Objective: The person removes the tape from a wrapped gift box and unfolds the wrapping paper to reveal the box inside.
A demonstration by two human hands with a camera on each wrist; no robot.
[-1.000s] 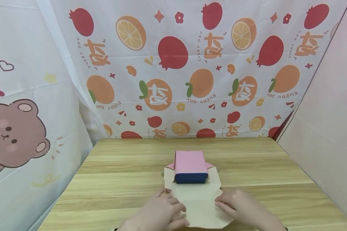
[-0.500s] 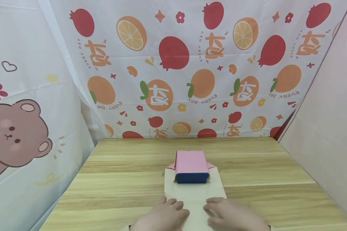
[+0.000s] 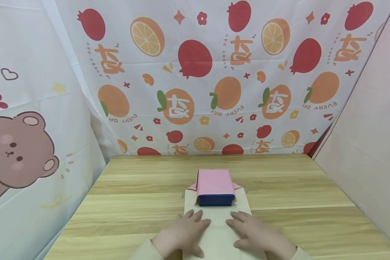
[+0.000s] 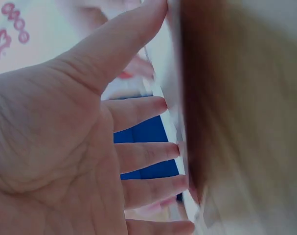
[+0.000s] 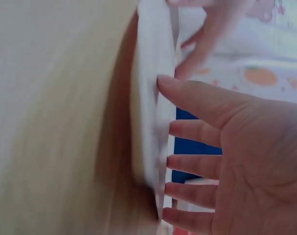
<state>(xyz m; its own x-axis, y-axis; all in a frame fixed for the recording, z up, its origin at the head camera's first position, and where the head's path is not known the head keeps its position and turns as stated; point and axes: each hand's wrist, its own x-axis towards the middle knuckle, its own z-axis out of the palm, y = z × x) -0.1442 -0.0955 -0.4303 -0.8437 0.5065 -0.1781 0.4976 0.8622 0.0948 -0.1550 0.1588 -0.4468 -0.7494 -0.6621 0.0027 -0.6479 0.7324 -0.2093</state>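
In the head view a cream sheet of card point(image 3: 218, 236) stretches from a small pink box point(image 3: 215, 181) toward the person. The pink card covers a dark blue block point(image 3: 216, 200), whose near face shows. My left hand point(image 3: 186, 231) lies spread on the sheet's left side, fingers fairly straight. On the right side, my right hand point(image 3: 254, 231) touches the sheet with its fingers spread too. Both wrist views show fingertips right at the card, with the card's edge point(image 4: 173, 73) lifted over the tabletop. Blue shows behind the fingers there.
The wooden table point(image 3: 133, 202) spreads around the card on both sides. A fruit-print curtain point(image 3: 195, 83) hangs at its back edge. A bear-print curtain point(image 3: 19, 151) is on the left, and a pale curtain point(image 3: 360, 144) on the right.
Both hands left the sheet's curled edges, moved inward, then slid forward toward the blue block, fingers spreading. The sheet's near part now reaches past the bottom of the head view. The pink box stays put.
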